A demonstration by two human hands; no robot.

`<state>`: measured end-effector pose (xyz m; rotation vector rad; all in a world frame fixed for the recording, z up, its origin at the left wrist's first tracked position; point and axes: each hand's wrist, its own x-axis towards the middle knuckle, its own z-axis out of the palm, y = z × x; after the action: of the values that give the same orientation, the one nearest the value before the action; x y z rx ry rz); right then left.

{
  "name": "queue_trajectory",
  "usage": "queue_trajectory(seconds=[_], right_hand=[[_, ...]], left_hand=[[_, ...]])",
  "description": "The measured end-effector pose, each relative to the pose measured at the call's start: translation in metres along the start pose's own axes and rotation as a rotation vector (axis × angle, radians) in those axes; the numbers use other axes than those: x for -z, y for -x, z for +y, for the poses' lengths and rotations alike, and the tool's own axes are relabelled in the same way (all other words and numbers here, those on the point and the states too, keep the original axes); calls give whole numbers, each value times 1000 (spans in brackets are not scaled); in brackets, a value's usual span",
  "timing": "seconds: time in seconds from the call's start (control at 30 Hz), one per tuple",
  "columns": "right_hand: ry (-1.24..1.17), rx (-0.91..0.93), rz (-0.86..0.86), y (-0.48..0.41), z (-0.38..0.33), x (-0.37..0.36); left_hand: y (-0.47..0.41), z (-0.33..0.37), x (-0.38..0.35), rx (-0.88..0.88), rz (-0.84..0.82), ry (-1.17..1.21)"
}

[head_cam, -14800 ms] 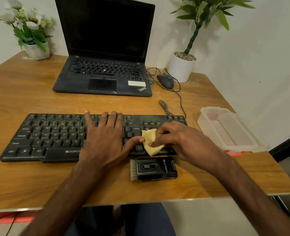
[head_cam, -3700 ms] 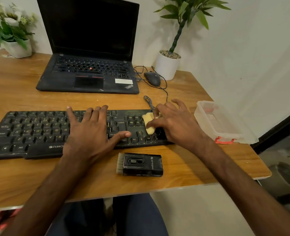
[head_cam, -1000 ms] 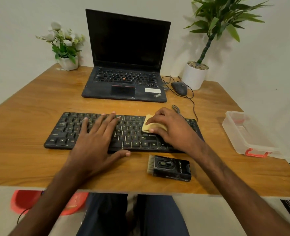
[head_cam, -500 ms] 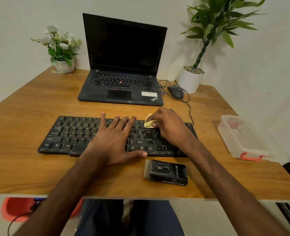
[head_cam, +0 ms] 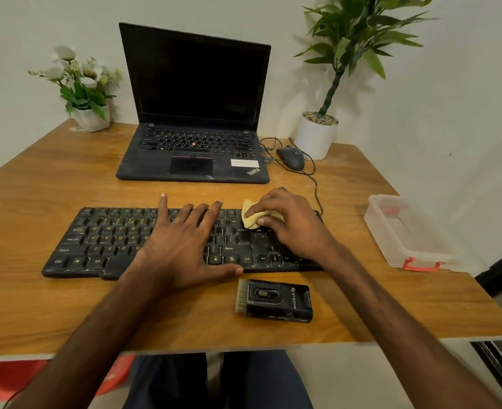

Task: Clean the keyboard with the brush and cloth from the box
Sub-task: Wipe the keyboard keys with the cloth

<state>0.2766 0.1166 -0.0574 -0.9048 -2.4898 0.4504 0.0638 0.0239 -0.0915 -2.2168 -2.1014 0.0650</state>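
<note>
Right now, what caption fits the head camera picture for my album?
Right hand holds a cloth on the keyboard, left hand rests flat on it, brush lies in front.

My cloth is pale yellow, the keyboard black with yellowish legends. The brush is black with tan bristles, the box clear with red clasps, the worktop wood-grained brown.

Left hand laid flat, palm down, fingers spread straight, thumb stretched rightward. Right hand curled, cloth pinched under fingertips. Both forearms extended forward.
</note>
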Motion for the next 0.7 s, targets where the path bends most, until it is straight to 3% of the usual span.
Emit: queue_trajectory(seconds=[0.17, 0.43, 0.7], right_hand=[[44, 190, -163, 26, 3, 1], [82, 142, -170, 43, 25, 34], [178, 289, -164, 34, 2, 8]], left_hand=[[-8, -2, 2, 35, -14, -8], [-7, -3, 1, 33, -13, 3], [-10, -3, -2, 26, -10, -22]])
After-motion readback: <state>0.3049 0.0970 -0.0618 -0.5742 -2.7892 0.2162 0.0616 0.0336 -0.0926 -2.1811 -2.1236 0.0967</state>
